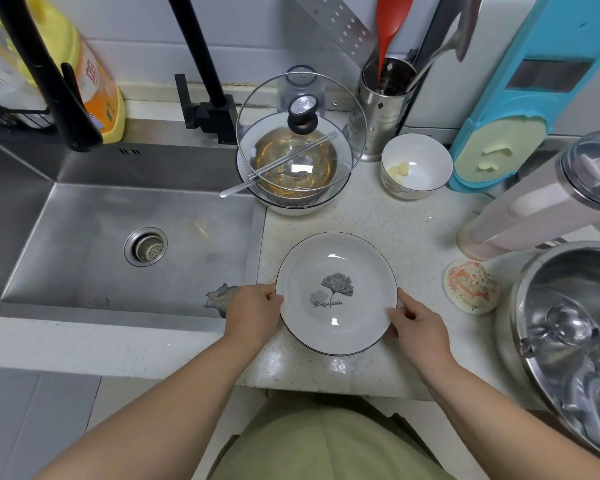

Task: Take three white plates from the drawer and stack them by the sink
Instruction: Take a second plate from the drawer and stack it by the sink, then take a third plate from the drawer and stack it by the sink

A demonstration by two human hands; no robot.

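While gripped at both sides, white plate [336,294] with a ginkgo leaf print sits low over the speckled table [413,223], just right of the sink [118,237]. Left hand [253,311] clasped on the left rim, thumb over the edge; right hand [418,325] clasped on the right rim likewise. Cannot tell whether resting on the table or held a touch above it. Only one rim plainly visible, so cannot tell whether more plates lie beneath. Judged from that: first plate arriving at the stacking spot, two probably left to fetch. Drawer out of view. Nearby, apart from the plate: glass lid [300,131] over nested bowls behind, small white bowl [416,166], round coaster [470,285] to the right.
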